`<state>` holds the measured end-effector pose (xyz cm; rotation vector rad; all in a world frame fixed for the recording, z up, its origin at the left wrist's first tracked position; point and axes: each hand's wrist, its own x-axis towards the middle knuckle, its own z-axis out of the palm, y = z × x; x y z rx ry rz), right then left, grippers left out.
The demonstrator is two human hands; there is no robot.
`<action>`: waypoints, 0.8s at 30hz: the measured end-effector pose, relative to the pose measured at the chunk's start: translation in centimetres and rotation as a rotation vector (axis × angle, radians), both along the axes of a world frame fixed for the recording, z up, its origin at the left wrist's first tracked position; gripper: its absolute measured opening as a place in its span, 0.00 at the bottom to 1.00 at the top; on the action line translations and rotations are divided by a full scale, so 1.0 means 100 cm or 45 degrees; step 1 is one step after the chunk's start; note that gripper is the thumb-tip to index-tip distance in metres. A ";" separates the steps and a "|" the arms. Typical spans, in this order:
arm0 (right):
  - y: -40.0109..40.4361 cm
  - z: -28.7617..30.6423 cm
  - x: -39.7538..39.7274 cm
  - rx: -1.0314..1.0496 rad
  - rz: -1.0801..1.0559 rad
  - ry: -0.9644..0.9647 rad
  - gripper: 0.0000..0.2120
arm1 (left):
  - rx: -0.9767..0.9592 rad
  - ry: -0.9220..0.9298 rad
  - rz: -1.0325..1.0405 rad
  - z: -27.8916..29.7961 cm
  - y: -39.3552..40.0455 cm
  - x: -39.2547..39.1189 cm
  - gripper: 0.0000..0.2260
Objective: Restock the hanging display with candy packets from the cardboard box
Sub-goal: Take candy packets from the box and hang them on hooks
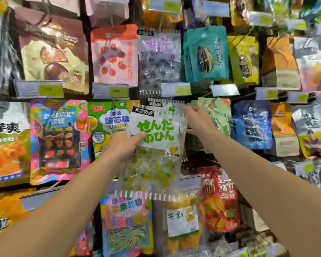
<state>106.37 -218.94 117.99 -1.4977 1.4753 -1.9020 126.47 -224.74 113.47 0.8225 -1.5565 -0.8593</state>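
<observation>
Both hands are up at the middle row of the hanging display (230, 32), working on one candy packet (156, 143), a clear bag with big green lettering and yellow-green sweets showing through its lower half. The left hand (125, 147) grips the packet at its left edge, thumb across the front just under the lettering and fingers behind. The right hand (196, 117) is at the packet's top right corner, fingers curled as if pinching the header near the hook; whether it holds the packet itself or the one behind it I cannot tell. A second packet of the same kind (167, 105) hangs directly behind, its striped header showing above. The hook itself is hidden by the packets. The cardboard box is not in view.

My judgement is that the packet is being threaded onto the peg, and this is where it can go wrong. With the hook out of sight, the header hole may miss the tip, so the packet would drop when the hands let go. Pushing too hard could knock the packet behind off its peg, or crowd the green bag (217, 115) just to the right. A pull at the lower edge could also tear the thin header.
</observation>
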 end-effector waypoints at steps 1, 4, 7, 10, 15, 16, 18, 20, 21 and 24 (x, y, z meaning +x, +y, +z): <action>-0.003 0.011 -0.004 -0.020 -0.007 -0.008 0.32 | -0.006 -0.005 0.024 0.003 -0.002 -0.004 0.09; -0.022 0.039 -0.025 -0.047 0.006 0.072 0.35 | -0.033 -0.005 0.109 0.013 -0.002 -0.018 0.08; -0.035 0.058 -0.038 -0.073 0.069 0.134 0.36 | -0.060 -0.009 0.157 0.021 -0.006 -0.033 0.08; -0.039 0.068 -0.043 -0.115 0.073 0.217 0.32 | -0.045 0.088 0.168 0.024 -0.011 -0.044 0.07; -0.040 0.087 -0.042 -0.290 0.106 0.202 0.27 | -0.014 0.180 0.223 0.031 -0.011 -0.060 0.08; -0.039 0.089 -0.041 -0.312 0.124 0.185 0.26 | -0.020 0.204 0.208 0.033 -0.011 -0.063 0.08; -0.040 0.092 -0.042 -0.353 0.161 0.171 0.24 | -0.033 0.230 0.176 0.037 -0.009 -0.070 0.07; -0.041 0.094 -0.041 -0.375 0.199 0.182 0.21 | -0.053 0.252 0.161 0.042 -0.011 -0.074 0.06; -0.041 0.095 -0.041 -0.378 0.223 0.176 0.20 | -0.052 0.244 0.181 0.043 -0.011 -0.076 0.06; -0.044 0.096 -0.043 -0.382 0.262 0.172 0.18 | -0.021 0.262 0.207 0.046 -0.015 -0.080 0.07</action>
